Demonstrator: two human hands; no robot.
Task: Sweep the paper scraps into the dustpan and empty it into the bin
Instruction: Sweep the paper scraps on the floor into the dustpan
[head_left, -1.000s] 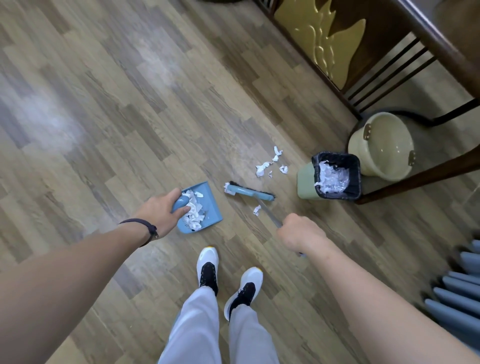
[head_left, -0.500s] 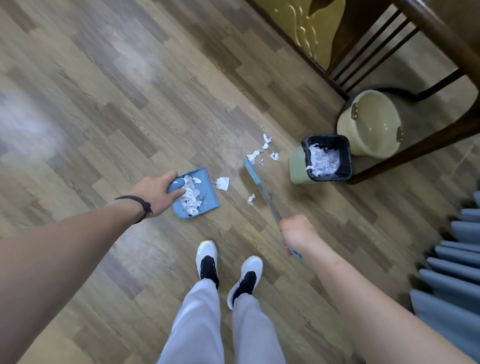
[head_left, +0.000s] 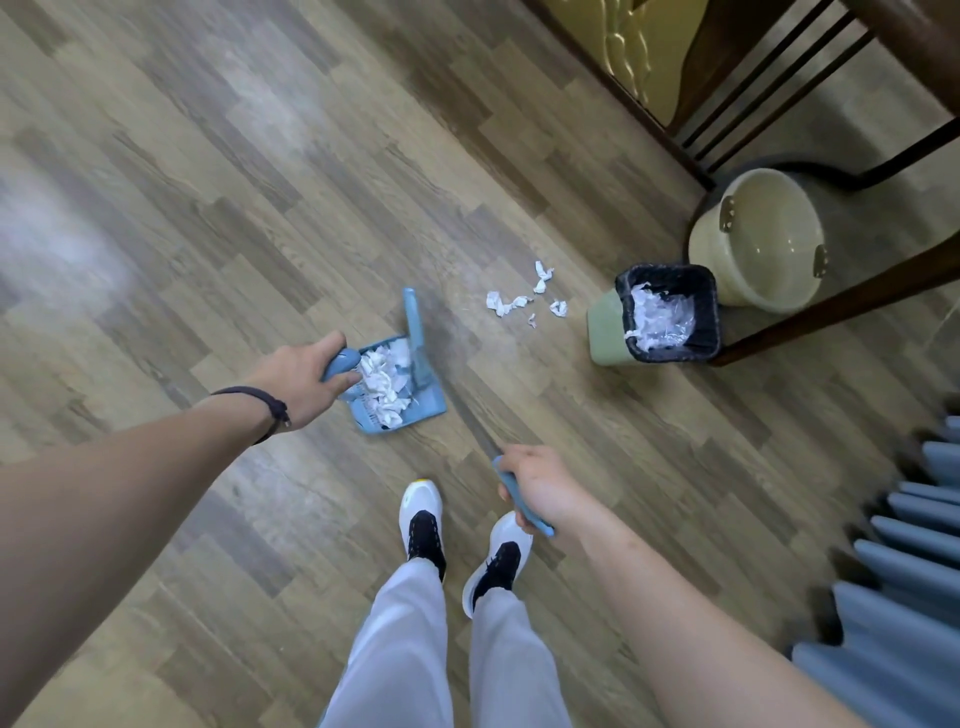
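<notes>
Paper scraps (head_left: 524, 299): one loose cluster lies on the floor (head_left: 208, 171), between dustpan and bin, nearer the bin; a few tiny bits beside it.
Dustpan (head_left: 410, 410): blue, resting on the floor ahead of the left shoe, already heaped with white scraps (head_left: 382, 379).
Left hand (head_left: 298, 376): fingers wrapped around the dustpan handle, pan kept low.
Brush (head_left: 415, 332): blue head sits at the dustpan's open edge, touching the pile; thin shaft is motion-blurred, hard to trace.
Right hand (head_left: 540, 491): fist closed on the brush's blue grip, above the right shoe.
Bin (head_left: 602, 332): green, black liner, near the wooden furniture frame at the floor's right side; holds crumpled paper and plastic inside.
Cream bucket (head_left: 758, 244): just behind the bin, not part of the job.
Done: most scraps look gathered into the pan.
Left: sweep the last cluster in, then carry the pan over and tip it into the bin.
Progress guess: a bit past halfway.
</notes>
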